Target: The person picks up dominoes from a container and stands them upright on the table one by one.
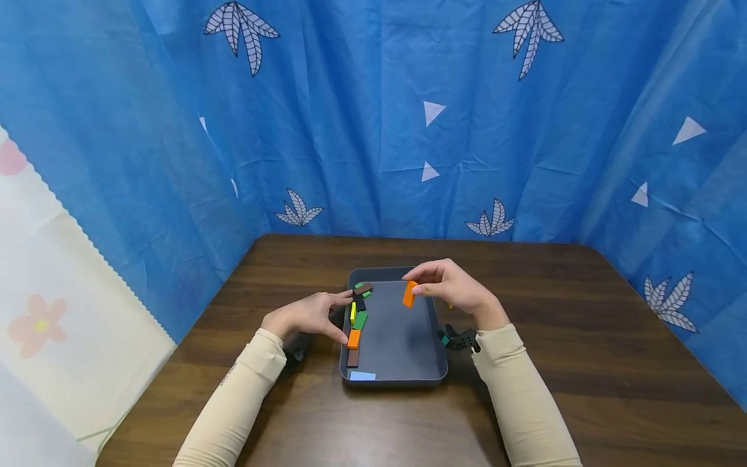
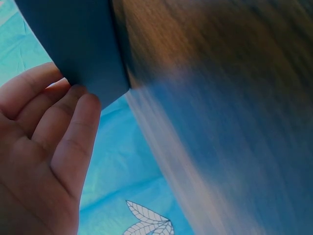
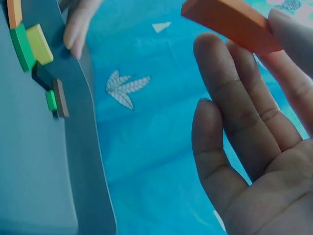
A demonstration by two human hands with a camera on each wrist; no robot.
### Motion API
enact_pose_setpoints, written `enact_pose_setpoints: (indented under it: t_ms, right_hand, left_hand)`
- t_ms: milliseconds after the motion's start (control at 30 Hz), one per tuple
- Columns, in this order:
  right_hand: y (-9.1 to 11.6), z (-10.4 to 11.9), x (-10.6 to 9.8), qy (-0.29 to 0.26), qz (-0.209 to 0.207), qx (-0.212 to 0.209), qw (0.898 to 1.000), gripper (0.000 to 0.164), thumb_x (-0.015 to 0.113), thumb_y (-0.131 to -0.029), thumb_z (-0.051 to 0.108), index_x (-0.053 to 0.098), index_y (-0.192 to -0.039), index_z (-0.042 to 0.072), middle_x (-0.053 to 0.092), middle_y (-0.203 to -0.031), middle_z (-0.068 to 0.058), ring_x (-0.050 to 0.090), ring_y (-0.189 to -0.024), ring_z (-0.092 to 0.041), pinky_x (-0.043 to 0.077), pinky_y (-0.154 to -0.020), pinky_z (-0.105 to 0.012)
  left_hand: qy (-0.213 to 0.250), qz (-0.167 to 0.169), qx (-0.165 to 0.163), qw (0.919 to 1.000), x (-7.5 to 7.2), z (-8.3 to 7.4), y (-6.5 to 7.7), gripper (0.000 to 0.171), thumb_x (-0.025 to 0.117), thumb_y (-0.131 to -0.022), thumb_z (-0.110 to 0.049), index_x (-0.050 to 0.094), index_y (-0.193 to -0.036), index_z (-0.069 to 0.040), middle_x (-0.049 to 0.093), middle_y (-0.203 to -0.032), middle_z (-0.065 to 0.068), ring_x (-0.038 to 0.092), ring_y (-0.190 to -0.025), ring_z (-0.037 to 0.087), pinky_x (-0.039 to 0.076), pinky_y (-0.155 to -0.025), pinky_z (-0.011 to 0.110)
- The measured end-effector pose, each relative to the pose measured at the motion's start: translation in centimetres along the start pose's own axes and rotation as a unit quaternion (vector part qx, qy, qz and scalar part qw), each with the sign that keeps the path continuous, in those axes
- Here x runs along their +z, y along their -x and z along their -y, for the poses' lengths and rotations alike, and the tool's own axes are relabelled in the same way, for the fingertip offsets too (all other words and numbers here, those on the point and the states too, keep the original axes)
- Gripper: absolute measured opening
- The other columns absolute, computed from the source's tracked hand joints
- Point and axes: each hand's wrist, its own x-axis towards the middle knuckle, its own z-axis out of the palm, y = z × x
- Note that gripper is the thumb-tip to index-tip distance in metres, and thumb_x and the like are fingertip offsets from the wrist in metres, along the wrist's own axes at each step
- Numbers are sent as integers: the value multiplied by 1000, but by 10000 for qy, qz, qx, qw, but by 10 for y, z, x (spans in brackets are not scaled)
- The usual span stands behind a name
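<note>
Between the thumb and fingers of my right hand [image 1: 456, 287], an orange block [image 1: 409, 294] is pinched above the grey tray [image 1: 397, 353]. The right wrist view shows this flat orange block [image 3: 232, 25] with the other fingers spread below it. My left hand [image 1: 309, 314] rests at the tray's left rim, its fingers loosely bent against the tray wall [image 2: 85, 46] in the left wrist view. Inside the tray along that side runs a line of blocks: brown [image 1: 363, 288], black [image 1: 359, 303], yellow [image 1: 353, 313], green [image 1: 360, 320], orange [image 1: 353, 340], brown [image 1: 353, 358] and light blue [image 1: 362, 376].
The tray stands on a dark wooden table [image 1: 583, 363]. A blue curtain [image 1: 362, 130] with leaf prints hangs behind it. Near the right wrist, a black strap [image 1: 461, 339] shows beside the tray. A small yellow piece [image 1: 450, 306] peeks out under the right hand.
</note>
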Motion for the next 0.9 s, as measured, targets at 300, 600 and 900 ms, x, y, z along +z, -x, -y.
enact_pose_setpoints:
  t_ms: [300,600,900]
  right_hand:
    - [8,-4,-18,89,-664,161,9976,34,72,-93,13,67,-123,-2,72,-108,-18,71,-92,-20,59,-90,-38]
    - [19,-12,-33,-73,-1112,240,9935,34,74,-89,7,61,-117,-8,74,-96,-4,73,-88,-21,61,-83,-30]
    - [27,-19,-46,45,-1429,409,9889,36,72,-92,9,60,-120,-8,74,-98,-5,73,-92,-30,60,-88,-34]
  left_hand:
    - [-52,13,9,10000,-3,0,0,96,86,-76,-43,42,-152,-5,30,-165,5,32,-149,36,36,-116,55]
    - [-23,43,2,10000,-2,1,0,96,86,-76,-42,42,-152,-5,29,-165,5,31,-150,37,35,-116,57]
    - [-4,61,17,10000,-3,1,-1,96,86,-76,-42,41,-152,-4,28,-166,5,30,-150,37,35,-116,57]
